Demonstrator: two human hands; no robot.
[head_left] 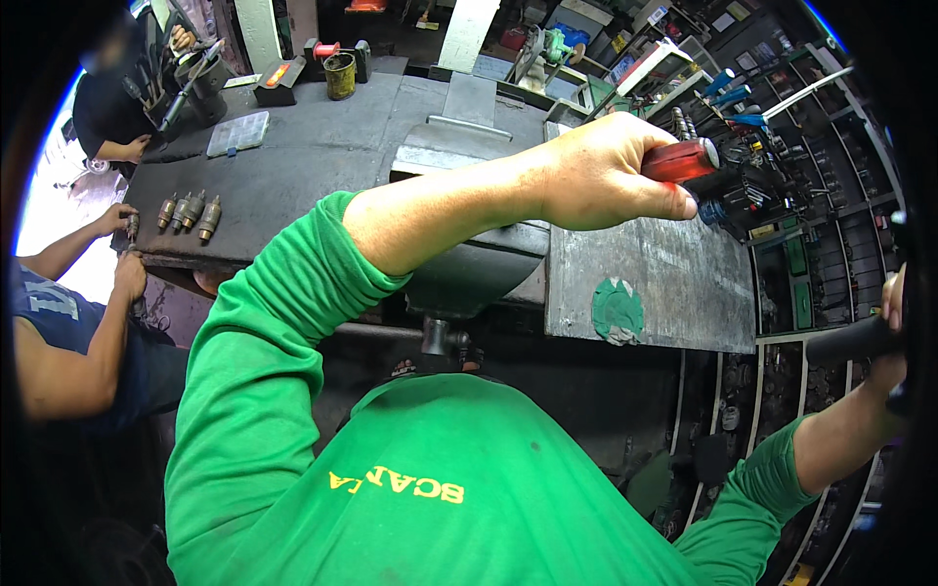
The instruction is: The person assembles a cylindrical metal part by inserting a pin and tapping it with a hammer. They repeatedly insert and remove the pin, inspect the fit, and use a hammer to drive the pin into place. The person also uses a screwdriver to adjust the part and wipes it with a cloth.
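Note:
My left arm stretches across the bench to the right. My left hand (598, 176) is closed around a red handle (681, 160) that looks like a screwdriver's; its shaft is hidden. The hand is above a metal-topped bench (674, 283), close to a rack of hand tools (738, 107). On that bench lies a crumpled green cloth (618, 311). At the far right edge my right hand (891, 332) is wrapped around a dark cylinder (850, 341), partly cut off by the picture's rim. A vise (469, 254) stands partly behind my left forearm.
At left, a person in a blue sleeveless top (73, 332) handles a metal part beside several similar metal parts (191, 215). Another person in black (107, 117) stands farther back. A clear compartment box (238, 134) and a yellow can (339, 76) sit on the dark bench (293, 166). Shelves (821, 244) line the right.

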